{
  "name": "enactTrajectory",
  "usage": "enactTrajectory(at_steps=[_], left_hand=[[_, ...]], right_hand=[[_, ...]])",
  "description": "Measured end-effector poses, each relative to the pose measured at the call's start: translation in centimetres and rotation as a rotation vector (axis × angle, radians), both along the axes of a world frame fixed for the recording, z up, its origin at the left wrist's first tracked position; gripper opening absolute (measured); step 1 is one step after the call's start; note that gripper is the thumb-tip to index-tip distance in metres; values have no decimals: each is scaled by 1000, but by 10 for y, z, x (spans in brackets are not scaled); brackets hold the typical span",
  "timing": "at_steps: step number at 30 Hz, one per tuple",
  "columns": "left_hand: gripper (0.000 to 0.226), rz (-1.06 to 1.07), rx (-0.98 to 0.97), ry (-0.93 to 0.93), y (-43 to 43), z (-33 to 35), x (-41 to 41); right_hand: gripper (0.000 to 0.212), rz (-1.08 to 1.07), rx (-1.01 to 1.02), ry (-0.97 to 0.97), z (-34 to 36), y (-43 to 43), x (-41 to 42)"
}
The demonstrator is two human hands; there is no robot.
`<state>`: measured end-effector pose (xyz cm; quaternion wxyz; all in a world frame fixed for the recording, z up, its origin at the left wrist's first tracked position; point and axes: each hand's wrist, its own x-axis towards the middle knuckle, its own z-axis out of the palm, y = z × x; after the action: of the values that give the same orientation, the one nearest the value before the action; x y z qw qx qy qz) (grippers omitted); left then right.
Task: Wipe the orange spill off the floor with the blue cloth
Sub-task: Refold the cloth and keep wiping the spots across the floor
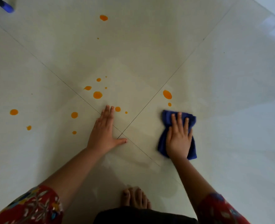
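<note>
Blue cloth (177, 135): flat under the right hand (179, 136), fingers spread to press it down.
Left hand (105, 131): splayed on tile floor (230, 94), likely bracing.
Orange spill (167, 94): nearest drops just beyond cloth.

The floor (149, 54) is glossy, smooth pale tile with thin dark grout lines and soft reflections. The spill (97, 95) lies as wet, shiny orange drops. The cloth (165, 118) is soft, matt blue fabric, rumpled. The sleeves (36, 206) are red patterned cloth.
</note>
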<state>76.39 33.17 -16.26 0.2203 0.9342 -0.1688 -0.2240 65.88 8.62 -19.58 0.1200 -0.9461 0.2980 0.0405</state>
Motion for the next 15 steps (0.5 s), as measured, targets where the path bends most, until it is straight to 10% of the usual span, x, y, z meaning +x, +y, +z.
enactTrajectory(at_steps=[4, 11, 15], left_hand=[[137, 35, -55, -3, 0, -5, 1], [138, 39, -81, -46, 4, -10, 1], [137, 44, -91, -65, 5, -11, 2]], right_hand=[[56, -270, 34, -12, 2, -21, 92], [55, 360, -11, 26, 4, 34, 103], [52, 170, -27, 14, 3, -2, 85]])
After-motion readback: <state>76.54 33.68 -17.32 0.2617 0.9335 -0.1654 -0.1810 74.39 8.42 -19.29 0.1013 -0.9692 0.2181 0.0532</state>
